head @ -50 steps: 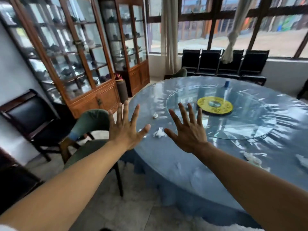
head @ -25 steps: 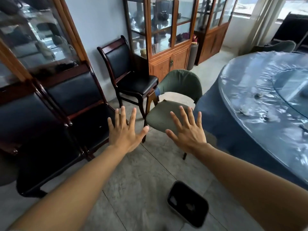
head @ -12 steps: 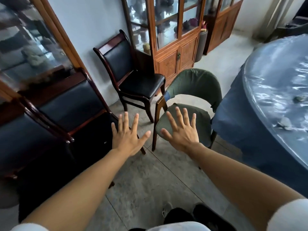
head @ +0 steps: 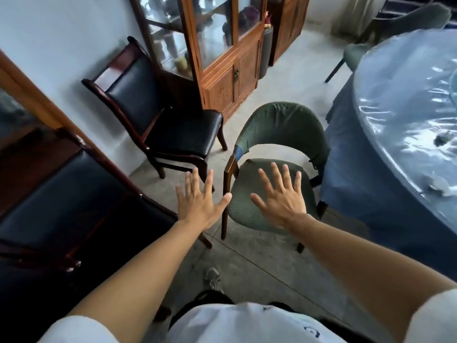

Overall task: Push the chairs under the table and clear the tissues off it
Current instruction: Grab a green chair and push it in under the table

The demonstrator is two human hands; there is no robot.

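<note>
A green upholstered chair (head: 279,127) with a curved back stands on the floor, pulled out from the round table (head: 400,100), its back turned toward the table's blue cloth. My right hand (head: 282,196) hovers spread over its seat, holding nothing. My left hand (head: 200,199) is spread beside the chair's front left wooden leg, thumb near the seat's edge. Two crumpled tissues lie on the plastic-covered tabletop, one (head: 437,184) near the edge and one (head: 442,138) farther in. A second green chair (head: 395,28) stands at the table's far side.
A dark wooden chair with a black seat (head: 158,115) stands against the wall on the left. Another black-seated chair (head: 61,201) is close by my left arm. Glass-fronted wooden cabinets (head: 222,58) line the wall behind. Grey floor lies between the chairs.
My view has swung left and down from the tabletop to the green chair. Both open hands have come closer to it; the right one is now over the seat.
</note>
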